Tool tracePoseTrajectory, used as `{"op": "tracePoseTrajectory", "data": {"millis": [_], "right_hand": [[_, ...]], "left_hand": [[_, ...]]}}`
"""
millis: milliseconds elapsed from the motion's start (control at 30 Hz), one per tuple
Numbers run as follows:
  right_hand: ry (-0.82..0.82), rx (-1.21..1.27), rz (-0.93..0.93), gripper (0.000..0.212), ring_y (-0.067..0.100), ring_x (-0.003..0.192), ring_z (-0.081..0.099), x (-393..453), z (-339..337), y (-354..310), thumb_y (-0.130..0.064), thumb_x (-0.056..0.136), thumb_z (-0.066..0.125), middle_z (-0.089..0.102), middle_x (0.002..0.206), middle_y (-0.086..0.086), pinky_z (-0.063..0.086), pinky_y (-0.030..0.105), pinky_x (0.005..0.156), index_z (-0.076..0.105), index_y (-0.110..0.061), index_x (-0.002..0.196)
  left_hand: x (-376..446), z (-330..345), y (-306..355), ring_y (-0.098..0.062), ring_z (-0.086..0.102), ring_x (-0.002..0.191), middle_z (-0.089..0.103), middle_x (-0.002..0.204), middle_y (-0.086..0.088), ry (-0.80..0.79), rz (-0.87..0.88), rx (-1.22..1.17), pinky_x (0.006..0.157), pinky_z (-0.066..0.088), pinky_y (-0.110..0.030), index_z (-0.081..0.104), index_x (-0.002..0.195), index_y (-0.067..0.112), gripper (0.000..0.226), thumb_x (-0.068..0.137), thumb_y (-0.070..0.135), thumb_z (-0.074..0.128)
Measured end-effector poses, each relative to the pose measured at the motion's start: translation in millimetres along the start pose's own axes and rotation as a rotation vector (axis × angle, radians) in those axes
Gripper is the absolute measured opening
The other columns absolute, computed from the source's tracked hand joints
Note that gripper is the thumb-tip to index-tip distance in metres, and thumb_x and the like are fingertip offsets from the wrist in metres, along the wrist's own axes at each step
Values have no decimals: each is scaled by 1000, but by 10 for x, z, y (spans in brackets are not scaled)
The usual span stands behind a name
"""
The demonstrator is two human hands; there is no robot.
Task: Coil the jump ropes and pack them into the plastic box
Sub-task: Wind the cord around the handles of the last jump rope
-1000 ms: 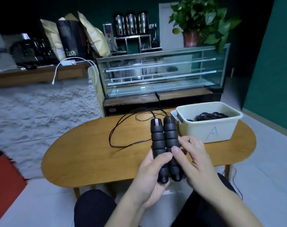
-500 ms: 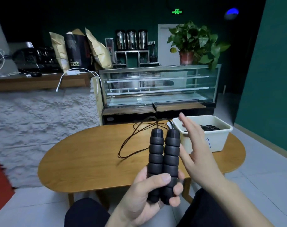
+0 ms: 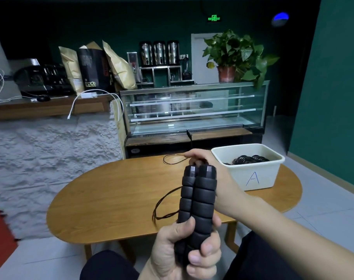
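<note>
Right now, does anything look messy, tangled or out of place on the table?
Nothing is damaged or spilled. The only untidy thing is the black cord, which trails uncoiled in loose loops across the table. The left hand grips both handles, the right hand holds the cord at their tops.

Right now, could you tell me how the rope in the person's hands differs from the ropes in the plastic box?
The held rope trails uncoiled across the table, while the boxed ropes lie coiled. The held rope's handles stand upright, gripped together; no handles show in the plastic box. Both are black.
</note>
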State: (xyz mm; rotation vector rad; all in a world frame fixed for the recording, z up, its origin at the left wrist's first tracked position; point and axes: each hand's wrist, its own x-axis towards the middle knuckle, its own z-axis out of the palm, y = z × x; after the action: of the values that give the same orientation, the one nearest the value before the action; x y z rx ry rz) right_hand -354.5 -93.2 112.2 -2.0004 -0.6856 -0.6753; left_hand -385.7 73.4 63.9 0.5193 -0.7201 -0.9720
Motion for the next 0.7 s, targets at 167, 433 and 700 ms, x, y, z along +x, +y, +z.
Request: {"op": "tracePoseTrajectory", "data": {"millis": [167,433,700], "right_hand": [[-72,-137,-36,56,-2,109,54,-53,-68,95,-13,92,66,49,114,-35,40,14,94,44,-39,136],[84,-580,-389,34,27,118,57,277,-550,77,-1,101,42,63,125,10,45,33,102,66,-4,124],[100,-518,-253,50,18,124,56,283,-636,134,1,95,59,60,133,1,47,37,102,52,-14,142]], "left_hand": [[-18,49,30,-6,41,59,63,91,-1,23,-12,64,53,35,-13,52,129,8,37,102,32,49],[48,16,100,-15,57,72,62,95,-15,0,-82,103,60,42,-23,53,132,-1,33,105,17,48],[86,245,1048,-21,54,57,62,66,-10,463,-65,1290,54,44,-31,65,91,-2,27,84,21,77]]}}
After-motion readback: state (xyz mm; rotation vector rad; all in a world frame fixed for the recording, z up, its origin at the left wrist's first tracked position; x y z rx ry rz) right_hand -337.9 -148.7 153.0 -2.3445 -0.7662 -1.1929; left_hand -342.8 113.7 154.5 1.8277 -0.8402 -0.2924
